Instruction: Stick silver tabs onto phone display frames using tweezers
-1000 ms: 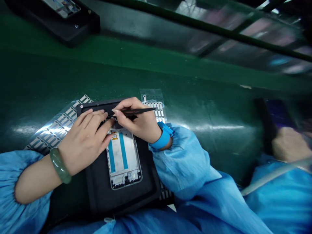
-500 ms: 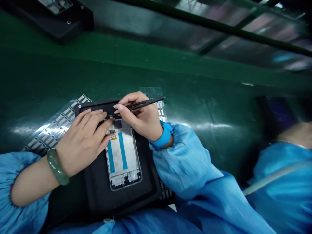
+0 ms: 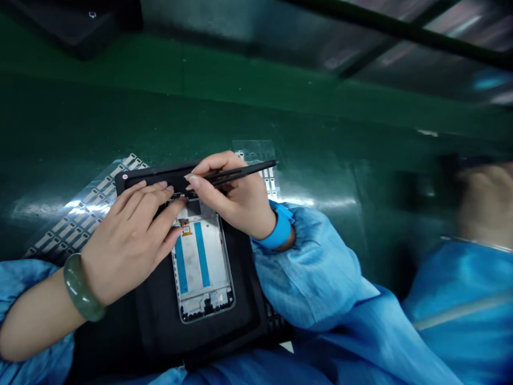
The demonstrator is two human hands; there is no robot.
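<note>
A phone frame (image 3: 192, 291), silvery with two blue strips and a small orange flex connector (image 3: 186, 228), lies in a black tray (image 3: 244, 299). My right hand (image 3: 236, 198) pinches a pair of black tweezers (image 3: 248, 170) over the frame's upper end; their tips are hidden behind my fingers. My left hand (image 3: 136, 235) rests across the frame's upper left corner and the tray, fingers stretched out, thumb beside the connector. Whatever lies under its fingertips is hidden. A green bangle sits on my left wrist, a blue band on my right.
Clear sheets with rows of small pale stickers lie left (image 3: 68, 230) and right (image 3: 270, 182) of the tray on the green table (image 3: 320, 149). Another black tray (image 3: 80, 32) stands at the upper left. At the right edge is a co-worker's blurred hand (image 3: 484, 203) with a blue sleeve.
The view has shifted slightly, and the far tray slid up partly out of sight. Both hands keep nearly the same pose over the phone frame. The co-worker's hand has come further into view.
</note>
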